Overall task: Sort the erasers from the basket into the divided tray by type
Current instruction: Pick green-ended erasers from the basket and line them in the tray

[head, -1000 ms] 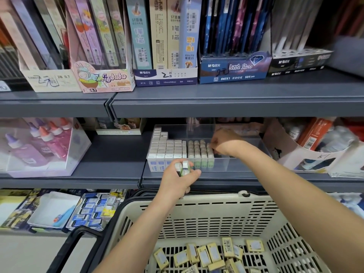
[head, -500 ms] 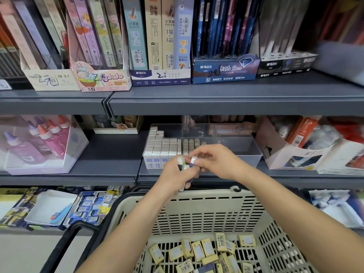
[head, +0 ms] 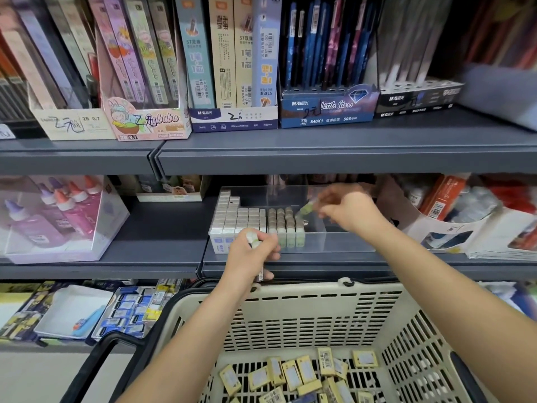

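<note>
Two bare hands work mid-frame: right hand [head: 347,209] pinches a pale green eraser [head: 305,210] over the clear divided tray [head: 334,242]; left hand [head: 251,254] fingers clasp several erasers [head: 252,239] above the beige slotted basket [head: 290,309].

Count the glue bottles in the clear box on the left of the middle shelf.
5 show: one purple-capped bottle at front left, four behind it, orange- and purple-capped. More may be hidden.

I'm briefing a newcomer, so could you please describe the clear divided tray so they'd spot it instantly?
Find the middle grey shelf, above the beige basket. The clear divided tray sits there, holding upright eraser rows at its left; unlike the cardboard boxes beside it, it is see-through.
</note>
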Motion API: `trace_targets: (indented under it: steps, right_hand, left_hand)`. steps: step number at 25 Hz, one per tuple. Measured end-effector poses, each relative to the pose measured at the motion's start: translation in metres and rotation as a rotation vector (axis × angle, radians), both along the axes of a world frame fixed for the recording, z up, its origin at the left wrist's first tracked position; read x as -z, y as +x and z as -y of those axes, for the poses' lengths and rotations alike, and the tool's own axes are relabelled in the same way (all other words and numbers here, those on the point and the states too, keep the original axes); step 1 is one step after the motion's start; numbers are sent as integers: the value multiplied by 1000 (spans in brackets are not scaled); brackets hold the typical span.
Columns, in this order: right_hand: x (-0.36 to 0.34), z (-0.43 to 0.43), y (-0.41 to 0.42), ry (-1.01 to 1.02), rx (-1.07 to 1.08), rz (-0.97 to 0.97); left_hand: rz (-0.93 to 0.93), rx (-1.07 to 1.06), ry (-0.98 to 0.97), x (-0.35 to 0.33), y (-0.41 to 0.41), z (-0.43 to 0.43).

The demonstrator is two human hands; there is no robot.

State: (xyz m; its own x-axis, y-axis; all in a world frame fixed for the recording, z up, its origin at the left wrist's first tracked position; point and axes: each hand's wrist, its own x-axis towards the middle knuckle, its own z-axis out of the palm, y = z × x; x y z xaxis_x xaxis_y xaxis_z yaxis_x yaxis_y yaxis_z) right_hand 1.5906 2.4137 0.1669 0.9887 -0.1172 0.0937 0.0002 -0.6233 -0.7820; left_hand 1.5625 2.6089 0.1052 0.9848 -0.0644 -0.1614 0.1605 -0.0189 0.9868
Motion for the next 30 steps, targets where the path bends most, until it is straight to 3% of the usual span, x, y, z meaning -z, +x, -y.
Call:
trace_targets:
  steps: [2,5,18,30]
  right_hand:
    - [1,1,19,-185,74,25]
    - [11,-2,36,-330,6,22]
    - [8,-10,53,-536,-59,-53]
    - [29,-25,59,-592,-102,-161]
  left_hand:
    - [-8,-26,18,1,3,-4]
    - [-33,-32,-1,8,4,-7]
    - [-43,56,-134,20,7,-13]
    - [-61,66,-99,21,9,-12]
